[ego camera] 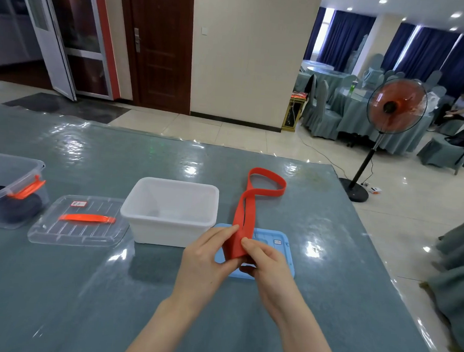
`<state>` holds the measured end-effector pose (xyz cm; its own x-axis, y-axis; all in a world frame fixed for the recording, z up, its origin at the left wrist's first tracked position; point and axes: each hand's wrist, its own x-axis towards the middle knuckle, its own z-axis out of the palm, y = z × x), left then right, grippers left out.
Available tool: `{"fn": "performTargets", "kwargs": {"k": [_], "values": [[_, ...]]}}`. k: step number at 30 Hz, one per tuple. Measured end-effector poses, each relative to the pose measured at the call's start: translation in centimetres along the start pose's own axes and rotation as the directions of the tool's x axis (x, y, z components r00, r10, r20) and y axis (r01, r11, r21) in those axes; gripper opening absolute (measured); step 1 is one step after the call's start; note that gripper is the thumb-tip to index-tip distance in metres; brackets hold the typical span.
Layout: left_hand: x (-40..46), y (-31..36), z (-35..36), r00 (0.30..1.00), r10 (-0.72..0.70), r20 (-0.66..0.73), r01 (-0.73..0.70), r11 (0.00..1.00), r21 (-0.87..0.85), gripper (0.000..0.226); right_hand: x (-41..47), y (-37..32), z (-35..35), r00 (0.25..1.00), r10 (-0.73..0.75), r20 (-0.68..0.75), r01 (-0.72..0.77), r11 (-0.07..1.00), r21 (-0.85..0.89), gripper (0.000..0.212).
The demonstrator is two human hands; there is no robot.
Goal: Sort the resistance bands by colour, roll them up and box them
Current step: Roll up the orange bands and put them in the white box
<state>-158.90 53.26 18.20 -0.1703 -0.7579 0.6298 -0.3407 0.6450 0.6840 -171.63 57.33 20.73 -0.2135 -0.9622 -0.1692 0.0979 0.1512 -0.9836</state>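
Both hands are on the red band (246,213): the left hand (204,259) and right hand (267,264) pinch its near end just above the blue lid (281,242). Its far loop lies on the surface (77,288), right of the empty white box (171,211). Far left, a clear box (6,169) holds dark rolls (14,208), with its lid (80,222) beside it.
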Motion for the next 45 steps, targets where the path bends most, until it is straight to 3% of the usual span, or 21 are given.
{"fn": "performTargets", "kwargs": {"k": [4, 10, 17, 21, 23, 26, 30, 34, 38, 43, 45], "values": [[0.4, -0.6, -0.1, 0.999, 0.024, 0.031, -0.025, 0.999, 0.024, 0.052, 0.2, -0.6, -0.6, 0.997, 0.036, 0.067, -0.031, 0.997, -0.076, 0.023], [0.9, -1.0, 0.2, 0.995, 0.063, 0.073, -0.066, 0.997, 0.03, 0.051, 0.8, -0.6, 0.0, 0.989, -0.11, -0.095, 0.095, 0.984, -0.153, 0.014], [1.8, -0.6, -0.8, 0.995, -0.097, 0.038, 0.102, 0.983, -0.155, 0.058, 1.8, -1.0, -0.3, 0.999, -0.015, -0.041, 0.016, 0.999, 0.028, 0.025], [2.3, -0.7, -0.8, 0.998, -0.058, 0.039, 0.063, 0.989, -0.135, 0.048, 2.1, -0.6, -0.5, 1.0, 0.01, 0.014, -0.01, 1.0, 0.029, 0.03], [2.4, -1.0, -0.7, 0.999, -0.022, 0.036, 0.026, 0.995, -0.099, 0.047, 2.0, -0.7, -0.4, 1.0, 0.007, 0.016, -0.006, 0.999, -0.053, 0.028], [2.1, -1.4, -0.4, 1.0, 0.001, 0.009, -0.001, 0.999, -0.044, 0.045, 1.7, -0.8, 0.3, 0.986, -0.108, -0.13, 0.076, 0.971, -0.228, 0.017], [1.9, -1.1, 0.2, 0.998, 0.062, 0.014, -0.062, 0.998, 0.025, 0.044, 1.2, -1.1, 1.4, 0.938, -0.237, -0.254, 0.14, 0.928, -0.346, 0.033], [2.3, -0.7, 0.1, 0.996, 0.094, 0.011, -0.094, 0.996, 0.0, 0.044, 2.0, -1.1, 1.0, 0.969, -0.191, -0.157, 0.138, 0.946, -0.294, 0.03], [2.6, -0.7, 0.0, 0.999, 0.009, 0.042, -0.005, 0.996, -0.094, 0.059, 1.9, -1.3, 0.4, 0.989, -0.135, -0.06, 0.129, 0.988, -0.083, 0.011], [2.4, -0.9, 0.2, 0.999, -0.032, 0.013, 0.033, 0.995, -0.098, 0.056, 1.8, -1.3, -0.1, 0.997, -0.064, 0.047, 0.061, 0.996, 0.062, 0.022], [2.7, -1.1, 0.2, 0.999, -0.007, 0.04, 0.01, 0.996, -0.085, 0.053, 2.0, -1.4, -0.4, 0.998, -0.024, 0.065, 0.023, 0.999, 0.022, 0.03]]}}
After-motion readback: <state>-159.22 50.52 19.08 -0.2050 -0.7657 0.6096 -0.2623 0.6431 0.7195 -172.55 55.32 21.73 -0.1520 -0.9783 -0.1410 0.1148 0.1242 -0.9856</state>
